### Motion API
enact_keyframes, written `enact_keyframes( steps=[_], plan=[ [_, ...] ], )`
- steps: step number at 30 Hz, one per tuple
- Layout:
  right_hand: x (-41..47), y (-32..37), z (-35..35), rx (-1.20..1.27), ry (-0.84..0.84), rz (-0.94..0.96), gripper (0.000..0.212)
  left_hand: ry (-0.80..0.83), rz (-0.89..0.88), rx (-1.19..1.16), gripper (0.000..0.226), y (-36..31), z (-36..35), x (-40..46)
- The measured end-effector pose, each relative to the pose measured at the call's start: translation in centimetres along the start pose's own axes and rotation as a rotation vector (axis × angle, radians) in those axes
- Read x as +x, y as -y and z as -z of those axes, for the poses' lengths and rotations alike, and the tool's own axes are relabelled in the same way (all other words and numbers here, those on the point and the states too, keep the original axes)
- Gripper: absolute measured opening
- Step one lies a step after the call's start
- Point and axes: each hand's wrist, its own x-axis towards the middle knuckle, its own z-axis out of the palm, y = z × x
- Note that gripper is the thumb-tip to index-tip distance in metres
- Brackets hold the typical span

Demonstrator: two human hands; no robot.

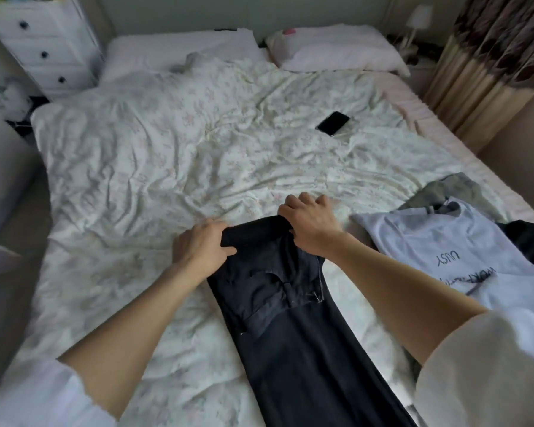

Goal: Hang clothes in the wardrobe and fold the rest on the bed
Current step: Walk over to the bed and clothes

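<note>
Both hands, left hand point(202, 246) and right hand point(310, 224), are gripping the far end of dark trousers point(293, 318) lying on the bed point(154, 155), fingers curled around the fabric.

The dark trousers point(293, 328) run off the bottom edge; the dresser point(43, 44) is blurred.

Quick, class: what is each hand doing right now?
Left hand: grips the far end of the dark trousers.
Right hand: grips the same end.
</note>
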Motion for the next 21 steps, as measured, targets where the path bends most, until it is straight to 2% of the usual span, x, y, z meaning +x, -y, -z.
enact_keyframes(
  steps=[3, 7, 13, 17, 21],
  plan=[
    [-2.4, 0.3, -2.1, -0.013, -0.039, 0.028, 0.037, -0.113, -0.068, 0.118, 0.028, -0.1, -2.8, -2.8],
    [-7.1, 0.1, -3.0, -0.021, -0.182, 0.052, 0.038, -0.295, -0.190, 0.097, 0.032, -1.0, -5.3, -7.4],
    [-16.8, -0.2, -4.3, -0.018, -0.229, 0.052, 0.047, -0.363, -0.468, -0.030, 0.053, -2.9, -8.8, -15.2],
    [-22.7, 0.2, -6.2, -0.090, -0.116, 0.066, 0.053, -0.257, -0.560, -0.037, 0.074, -3.9, -12.5, -19.6],
    [-27.1, 1.5, -8.9, -0.093, 0.052, -0.022, 0.056, -0.123, -0.574, -0.003, 0.077, -4.4, -17.1, -22.9]
  ],
)
